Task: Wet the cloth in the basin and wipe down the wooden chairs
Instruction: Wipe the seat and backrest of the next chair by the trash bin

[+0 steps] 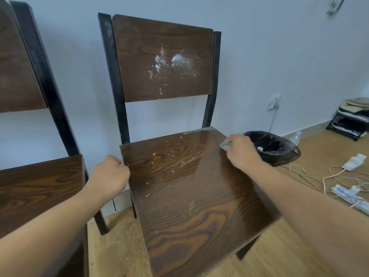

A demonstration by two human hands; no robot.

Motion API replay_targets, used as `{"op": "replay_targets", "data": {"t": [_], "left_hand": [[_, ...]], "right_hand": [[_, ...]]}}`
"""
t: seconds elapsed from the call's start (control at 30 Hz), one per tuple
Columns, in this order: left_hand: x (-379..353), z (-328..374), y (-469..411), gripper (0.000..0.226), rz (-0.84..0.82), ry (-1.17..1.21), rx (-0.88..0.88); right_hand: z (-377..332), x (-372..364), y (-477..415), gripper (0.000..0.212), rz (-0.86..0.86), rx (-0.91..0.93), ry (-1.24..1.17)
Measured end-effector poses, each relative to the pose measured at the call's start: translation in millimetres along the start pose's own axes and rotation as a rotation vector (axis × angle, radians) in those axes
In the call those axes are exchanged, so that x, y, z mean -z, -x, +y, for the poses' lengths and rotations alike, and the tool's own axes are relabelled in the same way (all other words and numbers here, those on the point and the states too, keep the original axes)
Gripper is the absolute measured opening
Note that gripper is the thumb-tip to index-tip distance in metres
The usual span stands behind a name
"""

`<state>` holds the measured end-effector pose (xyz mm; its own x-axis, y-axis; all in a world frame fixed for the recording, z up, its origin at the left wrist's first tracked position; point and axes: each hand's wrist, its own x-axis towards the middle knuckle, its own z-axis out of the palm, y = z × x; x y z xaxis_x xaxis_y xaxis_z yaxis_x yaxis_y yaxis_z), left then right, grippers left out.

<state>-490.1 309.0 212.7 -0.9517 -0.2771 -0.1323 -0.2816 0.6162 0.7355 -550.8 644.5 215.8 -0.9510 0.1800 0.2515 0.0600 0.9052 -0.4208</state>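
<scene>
Right hand closed on cloth, seat at 2 o'clock; left hand fisted, empty.
Risk: wet strokes smear white grit instead of lifting it.

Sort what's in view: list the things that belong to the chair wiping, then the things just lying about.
Job:
- green cloth in the right hand
- middle chair, wet seat, white specks on its backrest
- left chair
- left hand, gripping the seat edge

Lying about:
- black-lined bin
- plastic bottle
- power strip
- shoe rack
</scene>
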Motion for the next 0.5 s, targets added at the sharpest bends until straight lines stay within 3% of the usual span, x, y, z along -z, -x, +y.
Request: {"op": "replay_targets", "data": {"t": [0.2,0.33,0.4,0.5], "left_hand": [[18,4,0,0.045,0.043,-0.022,-0.013],[42,9,4,0.038,0.116,-0.051,-0.03],[53,13,7,0.037,0.145,-0.068,-0.035],[60,17,14,0.033,0.144,-0.097,-0.035]], "right_hand": [[-108,-52,58,0.023,-0.048,0.228,-0.096],[-172,-60,108,0.029,-0.274,0.465,-0.167],[-187,-57,125,0.029,-0.353,0.586,-0.205],[-182,-55,130,0.026,-0.314,0.666,-0.165]]}}
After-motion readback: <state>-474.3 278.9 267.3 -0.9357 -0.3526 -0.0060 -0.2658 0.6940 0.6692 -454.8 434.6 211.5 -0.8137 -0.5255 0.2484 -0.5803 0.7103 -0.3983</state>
